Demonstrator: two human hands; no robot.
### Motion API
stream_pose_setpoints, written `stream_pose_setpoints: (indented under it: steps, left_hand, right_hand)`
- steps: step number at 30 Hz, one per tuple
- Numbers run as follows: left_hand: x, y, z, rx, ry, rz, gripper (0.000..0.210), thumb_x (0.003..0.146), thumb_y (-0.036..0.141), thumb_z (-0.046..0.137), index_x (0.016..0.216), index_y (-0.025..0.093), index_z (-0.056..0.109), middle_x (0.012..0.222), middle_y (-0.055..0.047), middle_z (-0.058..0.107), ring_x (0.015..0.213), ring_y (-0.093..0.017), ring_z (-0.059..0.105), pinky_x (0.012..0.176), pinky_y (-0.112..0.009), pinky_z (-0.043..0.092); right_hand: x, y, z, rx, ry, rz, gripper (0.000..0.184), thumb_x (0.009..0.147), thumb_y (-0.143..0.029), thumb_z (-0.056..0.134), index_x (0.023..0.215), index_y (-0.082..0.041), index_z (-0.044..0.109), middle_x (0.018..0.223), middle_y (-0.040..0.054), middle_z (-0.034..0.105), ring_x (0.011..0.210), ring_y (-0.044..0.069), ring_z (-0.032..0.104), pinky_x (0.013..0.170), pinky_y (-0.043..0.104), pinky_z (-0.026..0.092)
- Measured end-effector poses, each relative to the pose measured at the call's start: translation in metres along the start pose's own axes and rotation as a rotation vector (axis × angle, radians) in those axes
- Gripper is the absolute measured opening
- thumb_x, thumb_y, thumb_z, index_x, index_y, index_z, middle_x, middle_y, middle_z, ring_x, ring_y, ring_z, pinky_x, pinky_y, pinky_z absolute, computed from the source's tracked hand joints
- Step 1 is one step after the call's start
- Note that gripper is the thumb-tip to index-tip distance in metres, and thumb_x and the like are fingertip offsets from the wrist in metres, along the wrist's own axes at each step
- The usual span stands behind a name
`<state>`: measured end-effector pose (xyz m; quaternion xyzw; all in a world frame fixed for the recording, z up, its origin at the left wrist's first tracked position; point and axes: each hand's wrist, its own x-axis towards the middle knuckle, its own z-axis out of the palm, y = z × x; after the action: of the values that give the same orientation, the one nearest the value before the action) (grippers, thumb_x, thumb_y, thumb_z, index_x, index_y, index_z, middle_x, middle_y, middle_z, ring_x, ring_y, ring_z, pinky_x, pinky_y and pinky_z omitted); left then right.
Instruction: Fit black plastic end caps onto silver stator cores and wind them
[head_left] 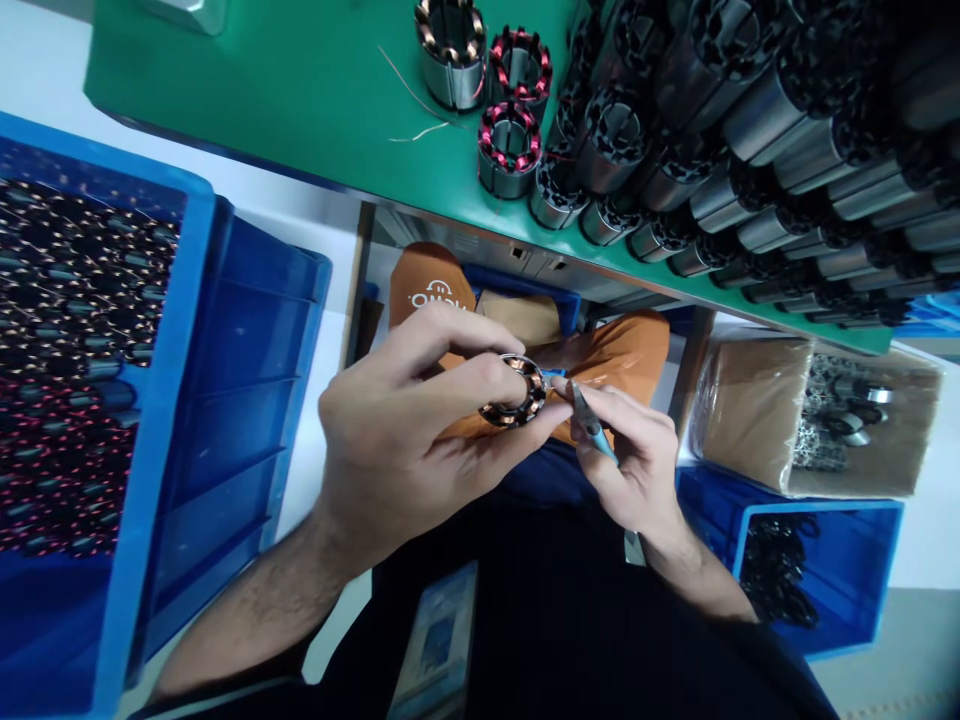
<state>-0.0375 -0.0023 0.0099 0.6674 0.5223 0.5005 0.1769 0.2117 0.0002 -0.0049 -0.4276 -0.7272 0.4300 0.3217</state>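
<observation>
My left hand (420,410) is closed round a motor stator (535,392), a ring core with copper windings, held above my lap. One finger reaches into its bore and the thumb presses from below. In my right hand (634,460) is a small pair of cutters (589,415) with light blue handles, its tip close to the stator's right edge. Whether the blades touch a wire is too small to tell. On the green table ahead stand a copper-wound stator (453,75) and two red-wound stators (510,160).
Many dark stators (611,150) are stacked on the green table (285,90) at the right. A blue crate (169,400) of wound stators is at the left. At the right are a cardboard box (757,405) of metal parts and a blue bin (847,560) of black pieces.
</observation>
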Motion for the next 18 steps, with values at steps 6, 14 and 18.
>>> stream_pose_setpoints:
  steps: [6, 14, 18]
  left_hand:
    - [-0.007, -0.007, 0.004, -0.200, -0.032, -0.164, 0.028, 0.098, 0.038, 0.107, 0.100, 0.029, 0.080, 0.115, -0.003, 0.088, 0.102, -0.021, 0.085, 0.079, -0.036, 0.071]
    - [-0.006, -0.011, 0.024, -0.756, 0.003, -0.604, 0.017, 0.092, 0.017, 0.100, 0.090, 0.024, 0.084, 0.100, -0.002, 0.085, 0.086, -0.016, 0.084, 0.061, -0.019, 0.069]
    - [-0.002, -0.005, 0.031, -0.817, -0.024, -0.649, 0.018, 0.094, 0.025, 0.103, 0.089, 0.023, 0.085, 0.093, -0.002, 0.086, 0.084, -0.017, 0.084, 0.064, -0.021, 0.071]
  right_hand:
    - [0.002, 0.013, -0.006, -0.101, 0.078, 0.068, 0.059, 0.095, -0.014, 0.067, 0.146, -0.029, 0.094, 0.098, 0.0021, 0.086, 0.075, 0.019, 0.071, 0.069, 0.034, 0.062]
    - [0.004, 0.022, -0.008, -0.291, 0.134, -0.097, 0.069, 0.098, -0.021, 0.082, 0.165, -0.039, 0.086, 0.105, 0.0032, 0.072, 0.093, 0.025, 0.068, 0.082, 0.044, 0.067]
    - [0.004, 0.020, -0.002, -0.318, 0.169, -0.156, 0.068, 0.096, -0.021, 0.083, 0.160, -0.041, 0.088, 0.105, 0.0035, 0.075, 0.091, 0.024, 0.068, 0.078, 0.044, 0.066]
